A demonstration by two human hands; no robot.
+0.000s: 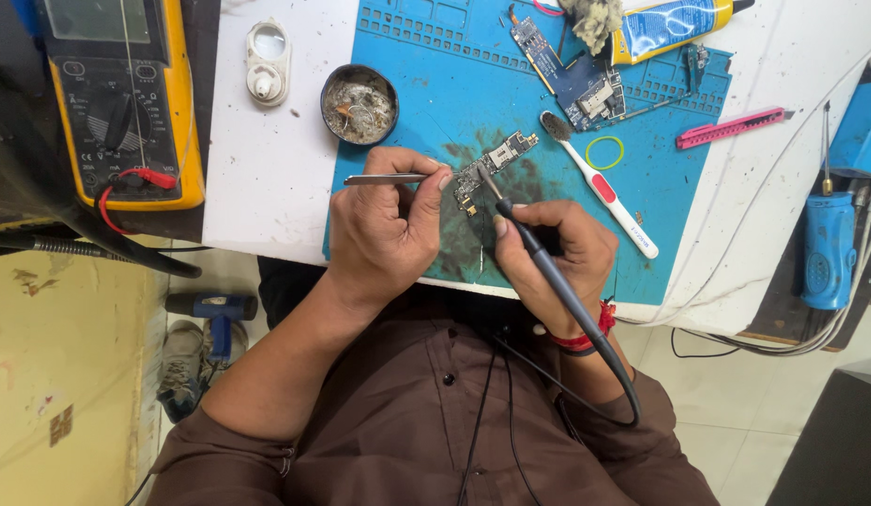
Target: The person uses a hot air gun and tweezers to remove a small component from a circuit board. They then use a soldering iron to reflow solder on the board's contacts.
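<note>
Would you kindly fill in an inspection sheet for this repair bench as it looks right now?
Surface: blue work mat on a white table, dark stains mid-mat.
Job's things: small circuit board; tweezers; soldering iron.
Clutter: second board, toothbrush, round tin, pink knife, tube, multimeter.
Grippers: left hand holds the tweezers; right hand holds the iron, tip at the board.
Cables: iron's black cord; white leads at right.
Surroundings: heat gun on the floor.
</note>
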